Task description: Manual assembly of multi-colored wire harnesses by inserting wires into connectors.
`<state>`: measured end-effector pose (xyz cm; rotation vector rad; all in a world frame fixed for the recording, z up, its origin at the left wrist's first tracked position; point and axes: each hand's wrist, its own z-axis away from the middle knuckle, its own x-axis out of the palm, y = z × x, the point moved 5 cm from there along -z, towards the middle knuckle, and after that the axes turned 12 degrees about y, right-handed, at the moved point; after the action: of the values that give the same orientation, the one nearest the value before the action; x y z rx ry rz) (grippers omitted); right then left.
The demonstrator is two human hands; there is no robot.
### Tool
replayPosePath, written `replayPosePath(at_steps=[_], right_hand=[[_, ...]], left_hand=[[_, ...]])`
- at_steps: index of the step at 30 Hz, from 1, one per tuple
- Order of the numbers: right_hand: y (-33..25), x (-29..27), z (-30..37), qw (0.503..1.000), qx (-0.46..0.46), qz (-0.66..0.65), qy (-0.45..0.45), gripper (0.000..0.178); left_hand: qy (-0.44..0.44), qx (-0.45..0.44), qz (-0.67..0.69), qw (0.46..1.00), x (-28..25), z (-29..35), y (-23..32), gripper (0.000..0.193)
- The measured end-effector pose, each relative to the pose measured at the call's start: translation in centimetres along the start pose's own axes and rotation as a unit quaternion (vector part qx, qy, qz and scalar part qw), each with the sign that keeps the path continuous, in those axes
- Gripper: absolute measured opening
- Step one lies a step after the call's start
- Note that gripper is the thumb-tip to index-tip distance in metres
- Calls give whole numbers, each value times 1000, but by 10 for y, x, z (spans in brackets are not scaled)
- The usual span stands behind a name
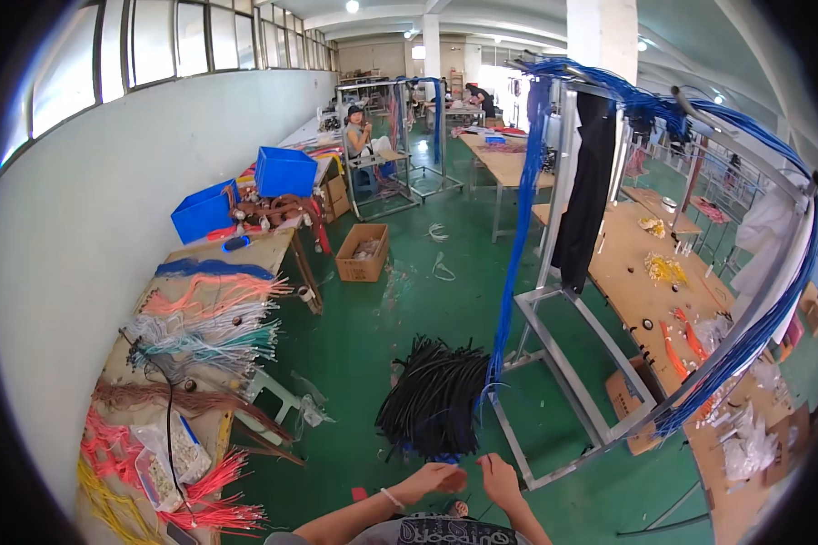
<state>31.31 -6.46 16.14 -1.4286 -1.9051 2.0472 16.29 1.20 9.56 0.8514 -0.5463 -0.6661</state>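
My left hand (430, 480), with a pale band on its wrist, is low in the middle of the view, fingers curled inward. Just right of it, my right hand (501, 481) is closed with its fingertips together. Whatever either hand may hold is too small to make out. Right in front of both hands lies a large bundle of black tubes or cables (432, 395), with some blue at its near end. Long blue wires (518, 245) hang from a metal rack (554, 354) down to the bundle's right side.
Along the left wall, a table carries coral, grey, brown and yellow wire bundles (214, 295) and blue bins (286, 173). A cardboard box (364, 254) and a pale green stool (273, 397) stand on the floor. At right is a long worktable (623, 254). A person (359, 136) sits farther back.
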Motion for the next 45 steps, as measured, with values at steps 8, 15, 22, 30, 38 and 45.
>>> replayPosePath(at_steps=[8,15,22,30,38,45], right_hand=[[-101,88,123,988,-8,61,-144,21],[-129,116,191,947,54,-110,-297,37],[-217,151,152,752,251,-507,-337,47],[-209,94,153,782,205,-561,-180,36],[-132,2,175,800,196,-567,10,32],[-105,-69,205,821,140,-515,202,23]], left_hand=[[-9,87,439,894,-68,131,14,35],[134,157,259,943,-112,216,-23,28],[172,231,-14,957,-83,269,-77,26],[130,170,-80,973,-32,311,-162,26],[166,147,-119,968,-10,344,-169,20],[216,554,-188,782,-26,459,69,32]])
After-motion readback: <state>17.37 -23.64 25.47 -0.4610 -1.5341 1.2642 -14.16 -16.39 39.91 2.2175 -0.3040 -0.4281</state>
